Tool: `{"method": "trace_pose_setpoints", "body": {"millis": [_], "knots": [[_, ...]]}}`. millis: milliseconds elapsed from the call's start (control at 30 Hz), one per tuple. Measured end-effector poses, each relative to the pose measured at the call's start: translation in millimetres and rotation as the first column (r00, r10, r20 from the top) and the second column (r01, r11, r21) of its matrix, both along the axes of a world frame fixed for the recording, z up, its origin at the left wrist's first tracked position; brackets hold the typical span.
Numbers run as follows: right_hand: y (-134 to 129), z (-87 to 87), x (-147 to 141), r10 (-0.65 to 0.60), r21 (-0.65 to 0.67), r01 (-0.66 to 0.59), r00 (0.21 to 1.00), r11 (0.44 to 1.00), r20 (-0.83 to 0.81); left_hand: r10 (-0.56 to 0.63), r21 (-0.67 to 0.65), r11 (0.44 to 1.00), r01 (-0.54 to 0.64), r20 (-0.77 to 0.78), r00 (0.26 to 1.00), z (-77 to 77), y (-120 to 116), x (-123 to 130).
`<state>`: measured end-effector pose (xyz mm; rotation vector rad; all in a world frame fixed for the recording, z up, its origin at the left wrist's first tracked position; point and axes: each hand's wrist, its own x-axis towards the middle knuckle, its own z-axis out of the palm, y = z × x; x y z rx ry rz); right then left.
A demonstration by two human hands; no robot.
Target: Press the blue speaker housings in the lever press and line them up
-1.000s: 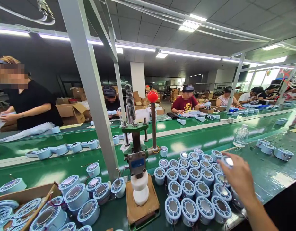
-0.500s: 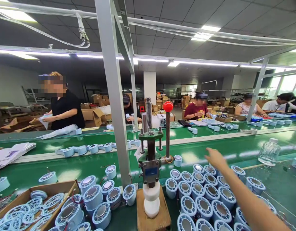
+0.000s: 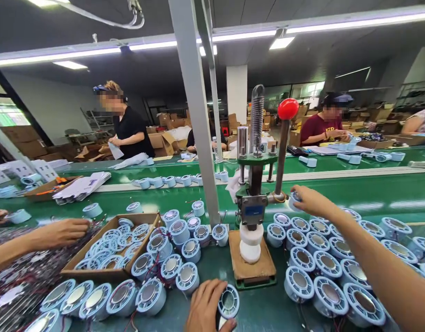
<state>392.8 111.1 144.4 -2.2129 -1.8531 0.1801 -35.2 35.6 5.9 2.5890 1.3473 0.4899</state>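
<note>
My left hand [image 3: 206,304] is at the bottom centre, its fingers and thumb round a light blue round housing [image 3: 229,302] with a grey disc in its top. My right hand [image 3: 311,201] reaches to the right of the press, its fingertips on another blue housing [image 3: 294,201] at the back of the right group. Between the hands stands a hand press [image 3: 254,207] with a red ball [image 3: 288,109] on its lever and two white blocks [image 3: 250,249] over a wooden base [image 3: 251,272]. Nothing blue sits between the blocks.
Blue housings [image 3: 328,290] crowd the right side, and more [image 3: 157,244] stand left of the press. A cardboard box [image 3: 95,275] holds blue rings. Another person's hand [image 3: 62,233] is over wires at the left. A metal post [image 3: 198,115] rises behind. People sit or stand across the belt.
The view has turned left and down. My left hand has come into view with a housing. My right hand has moved back towards the lever and now touches the housing beside it.
</note>
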Motion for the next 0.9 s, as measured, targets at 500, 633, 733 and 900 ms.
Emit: {"method": "trace_pose_setpoints", "body": {"millis": [500, 633, 733, 900], "knots": [[-146, -105.6, -178, 0.551, 0.301, -0.462, 0.685, 0.834, -0.477, -0.05, 0.045, 0.998, 0.05, -0.003, 0.999, -5.5, -8, -1], [-150, -166.7, -197, 0.397, 0.473, -0.125, 0.746, 0.872, -0.535, 0.014, 0.055, 0.998, -0.023, 0.155, 0.988, 8.2, -13, 5], [-149, -188.2, -222, 0.353, 0.556, 0.051, 0.723, 0.83, -0.594, 0.045, 0.044, 0.997, -0.061, 0.301, 0.952, 17.7, -21, 23], [-143, -184.7, -246, 0.325, 0.607, 0.163, 0.723, 0.778, -0.61, -0.073, 0.082, 0.995, 0.051, 0.285, 0.956, 12.1, -32, 56]]}}
